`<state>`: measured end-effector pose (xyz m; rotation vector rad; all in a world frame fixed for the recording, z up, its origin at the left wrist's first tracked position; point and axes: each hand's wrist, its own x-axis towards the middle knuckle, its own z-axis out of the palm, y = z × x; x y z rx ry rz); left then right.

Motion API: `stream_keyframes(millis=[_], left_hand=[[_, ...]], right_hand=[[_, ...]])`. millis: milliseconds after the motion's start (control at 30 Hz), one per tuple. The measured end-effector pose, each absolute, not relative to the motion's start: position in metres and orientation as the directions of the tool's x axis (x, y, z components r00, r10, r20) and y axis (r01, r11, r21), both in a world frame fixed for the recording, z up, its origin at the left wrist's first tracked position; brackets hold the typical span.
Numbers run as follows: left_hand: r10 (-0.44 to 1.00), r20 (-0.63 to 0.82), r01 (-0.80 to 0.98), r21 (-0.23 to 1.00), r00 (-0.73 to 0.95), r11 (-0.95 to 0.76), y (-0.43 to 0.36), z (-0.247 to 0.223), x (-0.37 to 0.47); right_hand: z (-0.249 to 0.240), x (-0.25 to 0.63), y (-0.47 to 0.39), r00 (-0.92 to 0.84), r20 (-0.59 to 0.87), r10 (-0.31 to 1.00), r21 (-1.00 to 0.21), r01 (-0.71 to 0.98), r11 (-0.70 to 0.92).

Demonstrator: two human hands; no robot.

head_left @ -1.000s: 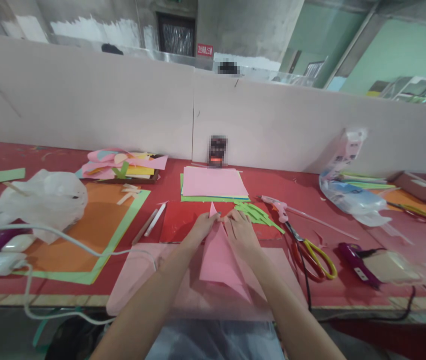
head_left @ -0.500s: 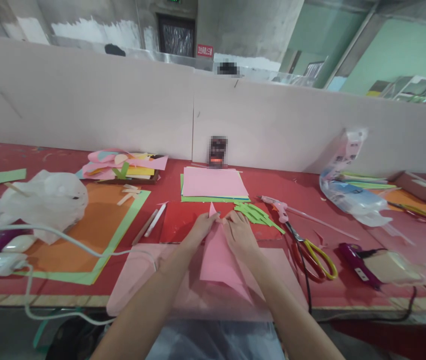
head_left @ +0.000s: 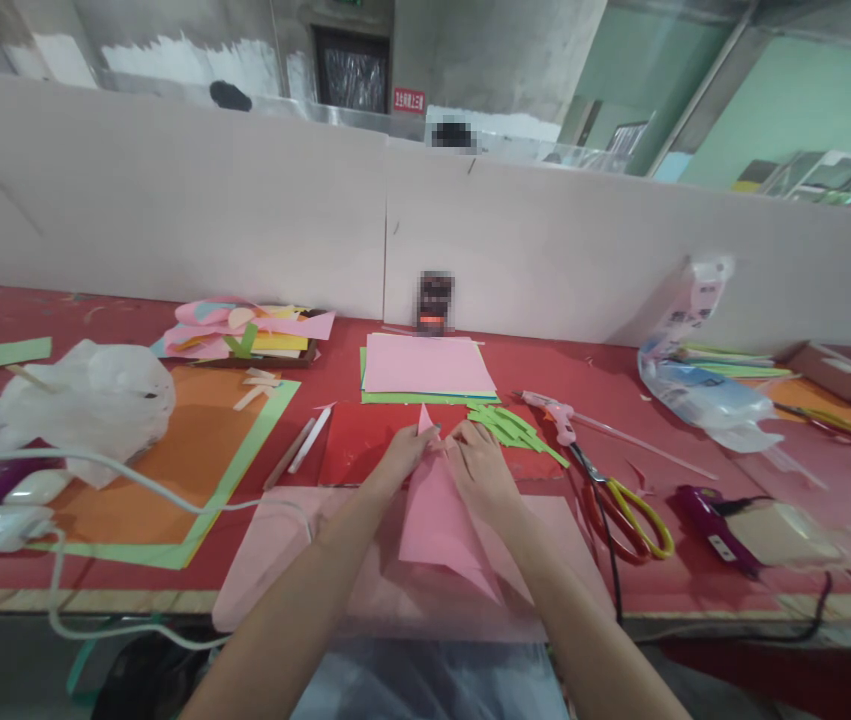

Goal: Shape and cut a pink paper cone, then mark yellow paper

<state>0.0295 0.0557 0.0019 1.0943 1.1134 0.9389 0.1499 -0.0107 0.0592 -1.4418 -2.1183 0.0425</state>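
A folded pink paper (head_left: 441, 520) lies in front of me, its pointed tip upward between my hands. My left hand (head_left: 404, 452) pinches its left edge near the tip. Opposite, my right hand (head_left: 476, 465) has its bent fingers closed on the paper's right side. Beneath are a pale pink mat (head_left: 282, 560) and a red sheet (head_left: 354, 440). Green paper strips (head_left: 511, 428) lie just beyond my right hand. A stack of pink sheets (head_left: 429, 365) sits farther back.
At right are a pink glue gun (head_left: 561, 420), yellow-handled scissors (head_left: 639, 515) and a purple power strip (head_left: 717, 530). To the left lie white pens (head_left: 310, 440), an orange sheet (head_left: 192, 430), a plastic bag (head_left: 95, 400) and a white cable (head_left: 147, 485). A white partition (head_left: 245, 210) stands behind.
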Motion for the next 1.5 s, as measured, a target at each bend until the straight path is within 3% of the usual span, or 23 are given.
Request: stream_keyframes(millis=[900,1167,1500], left_hand=[[0.962,-0.203,0.023,0.979,0.181,0.202,0.055,0.005,0.030],[0.956,-0.212,-0.002,0.976,0.205,0.217,0.054,0.003,0.030],[0.961,-0.204,0.020,0.979,0.188,0.204,0.056,0.003,0.030]], right_hand=[[0.064,0.155,-0.017,-0.281,0.391,0.876,-0.308,0.857,0.413],[0.064,0.156,-0.020,-0.250,0.428,0.868,-0.399,0.810,0.430],[0.063,0.156,-0.020,-0.256,0.422,0.870,-0.369,0.828,0.423]])
